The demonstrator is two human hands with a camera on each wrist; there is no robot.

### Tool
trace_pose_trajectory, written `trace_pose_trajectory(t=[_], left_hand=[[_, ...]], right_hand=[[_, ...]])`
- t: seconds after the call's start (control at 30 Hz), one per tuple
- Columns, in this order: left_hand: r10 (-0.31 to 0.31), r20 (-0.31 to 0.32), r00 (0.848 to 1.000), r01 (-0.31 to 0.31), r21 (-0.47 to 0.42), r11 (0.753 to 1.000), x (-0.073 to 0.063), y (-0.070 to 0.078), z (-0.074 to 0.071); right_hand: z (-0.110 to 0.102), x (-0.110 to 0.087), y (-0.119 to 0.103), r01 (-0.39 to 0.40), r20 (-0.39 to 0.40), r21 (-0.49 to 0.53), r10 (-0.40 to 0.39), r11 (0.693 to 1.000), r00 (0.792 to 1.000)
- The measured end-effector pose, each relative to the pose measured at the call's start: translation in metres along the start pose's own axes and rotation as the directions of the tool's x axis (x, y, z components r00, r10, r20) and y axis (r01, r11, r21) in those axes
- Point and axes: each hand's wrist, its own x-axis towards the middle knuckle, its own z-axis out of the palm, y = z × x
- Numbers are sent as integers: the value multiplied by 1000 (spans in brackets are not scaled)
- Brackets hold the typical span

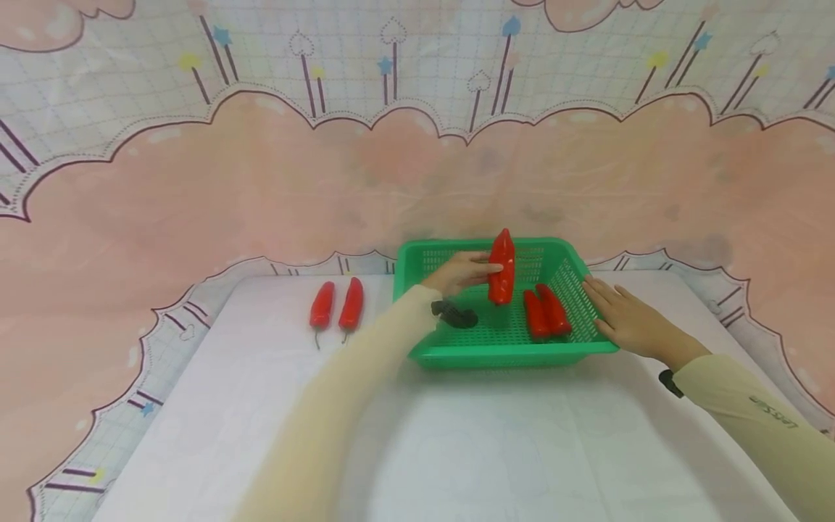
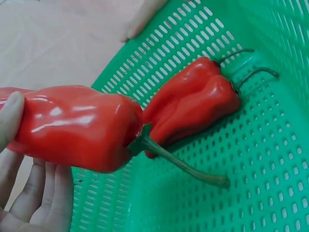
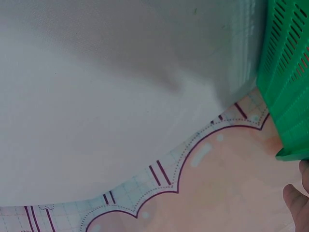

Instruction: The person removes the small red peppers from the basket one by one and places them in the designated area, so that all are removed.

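Observation:
My left hand pinches a red pepper between thumb and fingers, holding it over the green basket. In the left wrist view, the held pepper has its green stem pointing toward the basket's inside. Two more red peppers lie side by side on the basket floor, at its right end in the head view. At the basket's right rim, the straight fingers of my right hand rest against the edge. Only fingertips of that hand show in the right wrist view.
To the left of the basket, two red peppers lie on the white table, stems toward me. A dark wrist strap shows at my left wrist. Behind the table hangs a pink patterned cloth.

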Motion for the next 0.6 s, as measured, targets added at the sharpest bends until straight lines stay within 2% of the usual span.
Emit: trace_pose_trajectory(t=[0.3, 0.6], left_hand=[[14, 3, 1000, -14, -31, 999, -17, 19, -5], [70, 7, 998, -70, 27, 997, -34, 33, -15]], right_hand=[[-1, -2, -1, 13, -10, -7, -13, 1000, 1000], [0, -1, -2, 7, -7, -2, -7, 1000, 1000]])
